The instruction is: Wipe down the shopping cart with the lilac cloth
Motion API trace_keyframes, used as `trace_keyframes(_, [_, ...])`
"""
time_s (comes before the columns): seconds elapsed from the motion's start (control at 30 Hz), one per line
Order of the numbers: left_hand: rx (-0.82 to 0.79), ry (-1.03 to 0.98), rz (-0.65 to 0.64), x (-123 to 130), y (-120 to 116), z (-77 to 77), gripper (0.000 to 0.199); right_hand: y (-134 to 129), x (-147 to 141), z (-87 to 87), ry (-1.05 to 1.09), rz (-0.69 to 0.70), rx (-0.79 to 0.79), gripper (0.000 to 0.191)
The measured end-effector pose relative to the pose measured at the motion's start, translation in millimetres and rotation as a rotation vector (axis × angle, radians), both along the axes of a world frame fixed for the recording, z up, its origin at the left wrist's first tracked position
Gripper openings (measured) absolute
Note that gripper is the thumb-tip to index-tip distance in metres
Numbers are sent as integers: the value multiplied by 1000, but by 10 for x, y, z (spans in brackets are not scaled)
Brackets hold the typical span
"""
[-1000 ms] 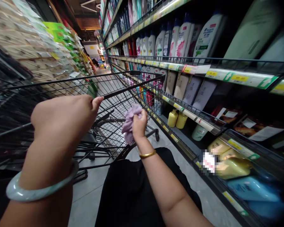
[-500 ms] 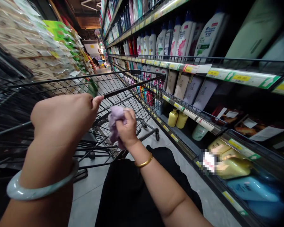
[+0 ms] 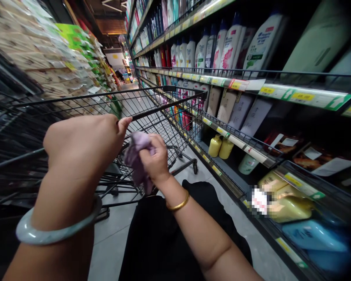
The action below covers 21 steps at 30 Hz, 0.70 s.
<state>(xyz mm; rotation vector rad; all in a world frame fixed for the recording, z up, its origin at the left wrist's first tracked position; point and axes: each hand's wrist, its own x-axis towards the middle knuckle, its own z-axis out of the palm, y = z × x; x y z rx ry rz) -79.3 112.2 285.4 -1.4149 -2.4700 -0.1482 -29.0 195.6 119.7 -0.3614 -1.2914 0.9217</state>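
Observation:
My left hand (image 3: 84, 138), with a pale bangle on its wrist, is closed over the top bar of a black wire shopping cart (image 3: 152, 113). Its fingers curl under and are mostly hidden; the thumb lies along the bar. My right hand (image 3: 156, 160), above a gold bracelet, grips a crumpled light purple cloth (image 3: 139, 156). The cloth hangs down on the left of the fist, in front of the cart's wire side. From this angle I cannot tell whether it touches the wires.
Shelves of shampoo bottles (image 3: 231, 47) run along the right side, with price strips (image 3: 307, 95) on their edges. Yellow bottles (image 3: 220, 147) stand on a low shelf. Stacked packaged goods (image 3: 43, 66) rise at the left. Grey tiled floor (image 3: 114, 230) shows below the cart.
The purple cloth has swung a little left and hangs lower from my right hand. My left hand stays on the bar. The whole view has shifted slightly.

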Motion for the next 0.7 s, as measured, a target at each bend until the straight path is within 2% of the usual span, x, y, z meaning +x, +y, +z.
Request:
trace_keyframes(0.1, [-4,51,31,-8,-10,5,98,294,95,-131,77,-139,-310,10])
trace_keyframes(0.17, [15,-8,33,-24,-10,1,94,338,161,-100,109,-201,-366,12])
trace_keyframes(0.23, [54,-61,29,-45,-9,-12,87,225,185,7,96,-193,-249,13])
trace_keyframes(0.3, [91,-96,11,-61,-14,-30,84,46,155,109,51,-116,-56,13])
trace_keyframes(0.37, [122,-97,-1,-68,-22,-46,84,-66,92,123,-3,-34,91,12])
trace_keyframes(0.4, [126,-80,-2,-69,-25,-51,85,-67,60,85,-22,-12,113,11])
trace_keyframes(0.47, [99,-20,-3,-70,-27,-55,89,51,22,-63,-13,-18,15,11])
trace_keyframes(0.57, [38,58,-7,-73,-19,-48,96,373,71,-293,93,-105,-354,14])
trace_keyframes(0.63, [38,66,-14,-72,-10,-40,95,515,154,-329,160,-161,-502,16])
trace_keyframes(0.7, [47,58,0,-62,-4,-36,89,509,219,-254,171,-178,-474,15])
